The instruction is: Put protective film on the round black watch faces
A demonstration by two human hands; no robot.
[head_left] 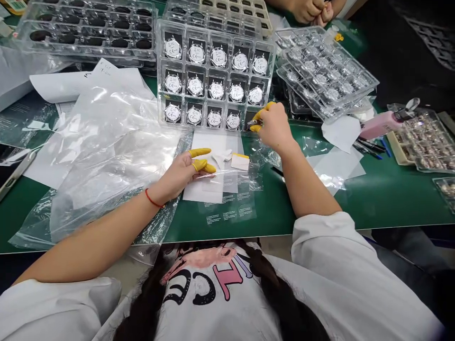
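Observation:
A clear plastic tray (217, 66) leans upright at the back middle. Silver watch cases (218, 57), backs outward and marked CE, sit against dark pads in its compartments. My right hand (274, 127), wearing yellow finger cots, is closed on a watch case (254, 123) at the tray's bottom right compartment. Whether that case touches the compartment's floor is hidden by my fingers. My left hand (181, 176), also in yellow finger cots, is open with its fingers apart over white paper sheets (204, 189). Beside its fingertips lie a small white and yellow piece (241, 162) and crumpled scraps (221, 156).
Crumpled clear plastic bags (117, 142) cover the left side. Stacked trays of watch cases (327, 71) stand at right, near a pink bottle (380, 124) and pens (371, 148). Black-padded trays (88, 26) are at back left. Another person's hands (314, 10) show at the top.

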